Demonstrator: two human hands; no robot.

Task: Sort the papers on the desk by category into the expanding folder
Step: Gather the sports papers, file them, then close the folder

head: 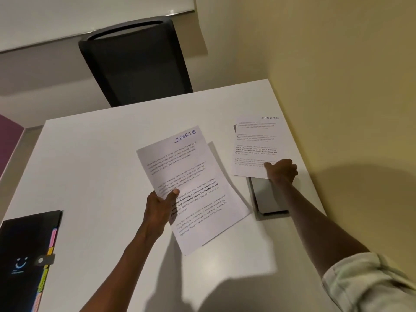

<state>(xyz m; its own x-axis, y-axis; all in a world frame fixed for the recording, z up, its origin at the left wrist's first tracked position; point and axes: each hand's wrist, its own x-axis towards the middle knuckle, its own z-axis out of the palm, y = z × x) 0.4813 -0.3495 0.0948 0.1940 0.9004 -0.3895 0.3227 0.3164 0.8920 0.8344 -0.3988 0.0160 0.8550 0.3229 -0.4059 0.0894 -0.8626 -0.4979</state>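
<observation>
The left hand pinches a white printed sheet headed "SPORTS" in blue ink, thumb on top and fingers curled beneath its near left edge, so the page hangs lifted and tilted over the white desk. The right hand, well to the right of it, rests on the near right corner of a second white sheet headed "SPORTS" in black ink; its fingers look curled at that corner, but whether they grip the paper or only press on it cannot be told. That sheet lies partly over a grey rectangular panel set in the desk, which runs back toward the person beneath the right wrist. The black expanding folder with coloured tabs lies closed, strap fastened, far to the left of the left hand and nearer the person. A black chair stands beyond the desk.

Judged from here, the main risk is the one-edge pinch: the lifted sheet could sag, slip or crease. Dragging the second sheet across the panel's edge could snag or crumple it. With both hands full, unfastening the folder will be awkward, and the two pages could be fumbled.
</observation>
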